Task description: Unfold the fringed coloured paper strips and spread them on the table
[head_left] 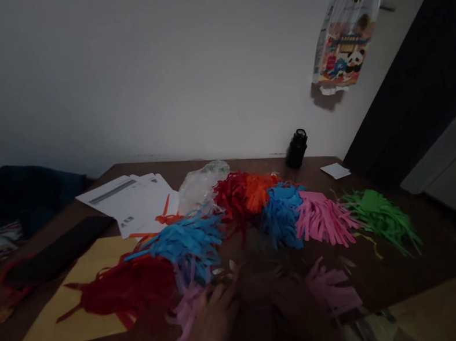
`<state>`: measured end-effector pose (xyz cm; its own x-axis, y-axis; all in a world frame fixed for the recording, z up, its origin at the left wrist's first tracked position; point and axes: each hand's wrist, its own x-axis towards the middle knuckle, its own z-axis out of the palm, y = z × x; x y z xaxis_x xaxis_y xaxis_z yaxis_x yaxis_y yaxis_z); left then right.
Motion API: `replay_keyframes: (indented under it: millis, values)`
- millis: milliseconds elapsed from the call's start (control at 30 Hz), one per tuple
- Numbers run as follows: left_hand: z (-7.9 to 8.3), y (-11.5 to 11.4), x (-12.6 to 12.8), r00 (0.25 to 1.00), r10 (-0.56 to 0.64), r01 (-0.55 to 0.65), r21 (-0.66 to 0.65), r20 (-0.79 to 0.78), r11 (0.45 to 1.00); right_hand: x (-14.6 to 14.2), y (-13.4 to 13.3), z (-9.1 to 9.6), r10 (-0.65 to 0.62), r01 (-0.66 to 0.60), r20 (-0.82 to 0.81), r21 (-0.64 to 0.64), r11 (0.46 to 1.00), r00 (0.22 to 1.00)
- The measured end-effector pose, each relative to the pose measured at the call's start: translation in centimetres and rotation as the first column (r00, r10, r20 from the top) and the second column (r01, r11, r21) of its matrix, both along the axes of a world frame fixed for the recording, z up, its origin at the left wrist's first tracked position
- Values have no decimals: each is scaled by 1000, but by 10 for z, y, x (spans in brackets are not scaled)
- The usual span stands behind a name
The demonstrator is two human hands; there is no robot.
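Near the front edge of the table, my left hand (219,304) is beside light purple fringed paper (186,313), its fingers blurred and dim. My right hand (287,292) is level with it a little to the right, very dark, with another piece of purple fringed paper (333,287) beyond it. Whether either hand grips the paper is unclear. Just ahead of the hands lie tassels of cut paper strips: light blue (187,239), red (235,195), orange (260,188), darker blue (283,213), pink (322,215) and green (379,214). Another red tassel (134,287) lies to the left.
Yellow paper (55,318) lies under the left red tassel, beside a long dark object (65,246). White printed sheets (136,201), a clear plastic bag (201,184), a black bottle (296,148) and a white card (335,170) are farther back. A printed plastic package (346,26) hangs on the wall.
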<state>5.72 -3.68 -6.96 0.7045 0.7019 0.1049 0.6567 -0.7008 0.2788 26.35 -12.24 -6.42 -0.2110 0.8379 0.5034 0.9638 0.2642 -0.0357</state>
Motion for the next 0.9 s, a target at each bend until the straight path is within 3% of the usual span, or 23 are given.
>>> replay_keyframes:
  millis: [100,300,400,567,667,900]
  values:
    - [10,-3,6,996,67,-70,-61,-56,996,7,-2,0,44,-46,-33,-75,996,999]
    - [52,-14,26,971,151,-164,-53,-184,985,-1,0,1,-120,130,73,-143,981,990]
    - [61,-13,27,972,112,-123,-41,-209,992,-3,2,5,-157,169,77,-191,967,985]
    - [48,-7,27,983,-96,94,-22,-155,995,-6,5,13,-114,95,-62,-257,962,992]
    - [39,-6,33,986,-109,107,-27,-127,994,-11,5,13,-42,3,-186,-204,979,982]
    - [31,4,34,996,-71,73,23,-62,997,-21,2,12,102,-116,-233,-45,992,967]
